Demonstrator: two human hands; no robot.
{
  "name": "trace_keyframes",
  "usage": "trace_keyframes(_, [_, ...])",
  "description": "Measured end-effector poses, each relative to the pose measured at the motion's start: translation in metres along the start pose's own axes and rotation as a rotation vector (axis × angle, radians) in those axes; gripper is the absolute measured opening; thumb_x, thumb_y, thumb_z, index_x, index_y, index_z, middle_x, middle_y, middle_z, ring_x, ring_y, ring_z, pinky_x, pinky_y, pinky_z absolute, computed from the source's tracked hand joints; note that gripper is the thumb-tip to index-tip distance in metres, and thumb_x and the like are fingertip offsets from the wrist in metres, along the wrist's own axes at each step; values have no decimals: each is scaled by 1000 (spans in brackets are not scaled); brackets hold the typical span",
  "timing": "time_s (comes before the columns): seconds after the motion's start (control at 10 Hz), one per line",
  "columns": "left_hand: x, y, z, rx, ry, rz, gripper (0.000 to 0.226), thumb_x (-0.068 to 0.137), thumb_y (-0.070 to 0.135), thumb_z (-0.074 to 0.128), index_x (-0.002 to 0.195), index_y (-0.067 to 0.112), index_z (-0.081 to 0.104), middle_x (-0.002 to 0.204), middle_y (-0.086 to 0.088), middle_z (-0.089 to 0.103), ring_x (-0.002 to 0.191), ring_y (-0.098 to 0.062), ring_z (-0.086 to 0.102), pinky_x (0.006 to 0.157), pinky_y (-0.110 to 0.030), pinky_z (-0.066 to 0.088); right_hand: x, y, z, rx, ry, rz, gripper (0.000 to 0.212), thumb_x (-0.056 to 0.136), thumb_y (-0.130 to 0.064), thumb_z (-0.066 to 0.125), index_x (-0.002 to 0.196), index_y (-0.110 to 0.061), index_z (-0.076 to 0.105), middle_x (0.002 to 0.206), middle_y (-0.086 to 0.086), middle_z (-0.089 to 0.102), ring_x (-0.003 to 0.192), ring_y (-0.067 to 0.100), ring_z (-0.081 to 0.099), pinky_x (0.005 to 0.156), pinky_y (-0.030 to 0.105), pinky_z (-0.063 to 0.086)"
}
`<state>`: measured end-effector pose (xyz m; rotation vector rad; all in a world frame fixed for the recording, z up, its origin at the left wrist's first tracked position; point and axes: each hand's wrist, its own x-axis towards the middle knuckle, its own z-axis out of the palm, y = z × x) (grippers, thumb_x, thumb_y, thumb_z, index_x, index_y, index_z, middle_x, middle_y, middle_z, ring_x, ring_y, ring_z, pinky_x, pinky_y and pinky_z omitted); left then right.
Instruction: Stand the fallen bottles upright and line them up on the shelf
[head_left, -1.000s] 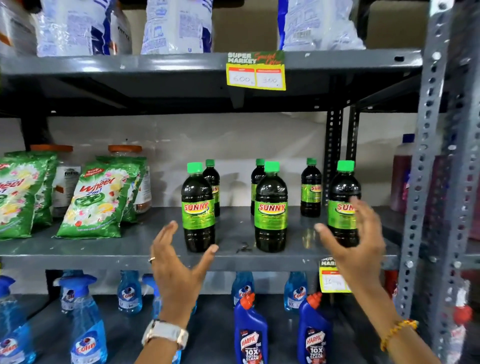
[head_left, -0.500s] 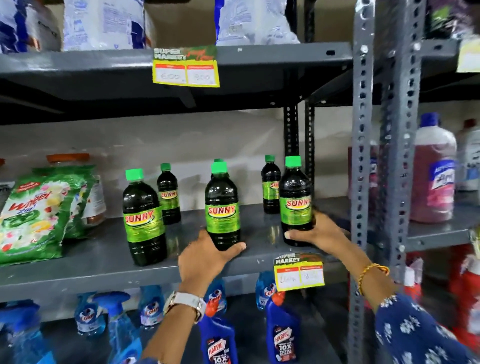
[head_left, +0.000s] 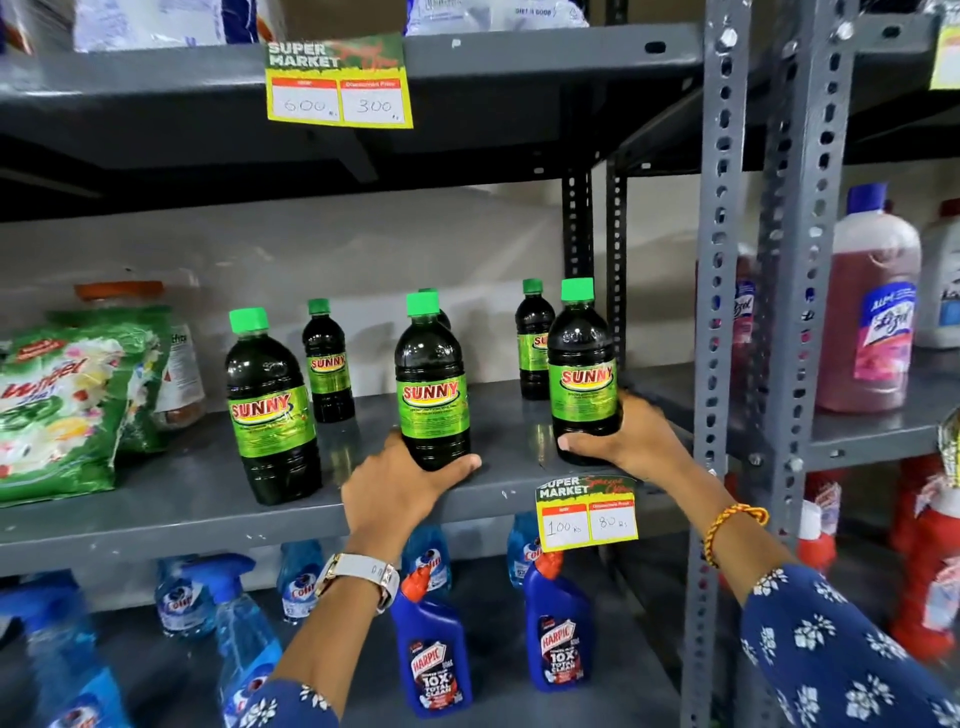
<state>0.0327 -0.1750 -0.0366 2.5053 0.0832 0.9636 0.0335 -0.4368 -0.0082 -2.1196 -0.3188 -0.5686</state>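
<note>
Bottles upright as before, left hand (head_left: 400, 483) gripping middle bottle (head_left: 432, 384), right hand (head_left: 631, 441) gripping right bottle (head_left: 584, 374)

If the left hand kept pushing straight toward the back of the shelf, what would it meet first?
The left hand already grips the middle front green-capped dark Sunny bottle. Directly behind stands a smaller green-capped dark bottle, probably first in line, though the depth gap is unclear.

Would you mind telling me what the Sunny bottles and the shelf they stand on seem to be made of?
Sunny bottles: probably clear glossy plastic, with window-like highlights on the shoulders, dark liquid inside, matte green screw caps. Shelf: painted grey metal, judging by its thin folded edge, faint reflections and perforated uprights.
</note>
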Motion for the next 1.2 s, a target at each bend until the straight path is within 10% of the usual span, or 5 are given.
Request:
trace_keyframes(1.0, [-4, 2, -7, -29, -49, 16, 93, 44, 96, 38, 99, 23, 55, 92, -3, 70, 86, -28, 65, 64, -32, 42, 3, 6, 2, 56, -99, -18, 43, 52, -56, 78, 89, -51, 56, 91, -19, 68, 88, -5, 62, 77, 21, 45])
trace_keyframes(1.2, [-12, 4, -14, -71, -9, 47, 113, 47, 93, 35, 129, 16, 37, 99, -6, 69, 88, -29, 66, 69, -35, 48, -10, 2, 9, 177, 236, 79, 105, 55, -70, 65, 136, -14, 30, 114, -7, 56, 104, 12, 55, 84, 21, 42])
